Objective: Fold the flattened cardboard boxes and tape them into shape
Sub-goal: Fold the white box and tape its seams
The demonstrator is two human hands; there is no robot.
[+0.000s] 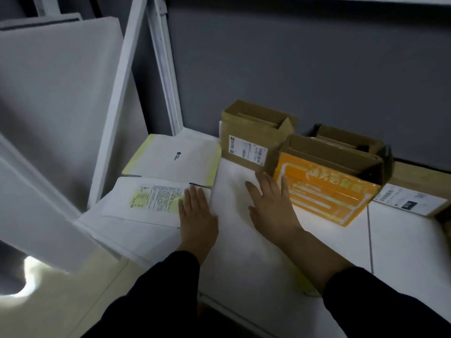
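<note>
A large flattened white cardboard box (241, 240) lies on the floor in front of me. My left hand (196, 215) rests flat on its left edge, fingers straight, next to a flap with a printed yellow label (156, 197). My right hand (271, 206) lies flat on the white panel with fingers spread, its fingertips close to an orange box (324, 191). Another white flap with yellow tape edges (175, 159) lies further back. No tape roll is visible.
Against the grey wall (317, 69) stand a brown open box with a shipping label (251, 140) and another brown open box (349, 145) behind the orange one. A flat labelled box (410, 198) lies at right. White boards (56, 106) and a white frame (166, 69) lean at left.
</note>
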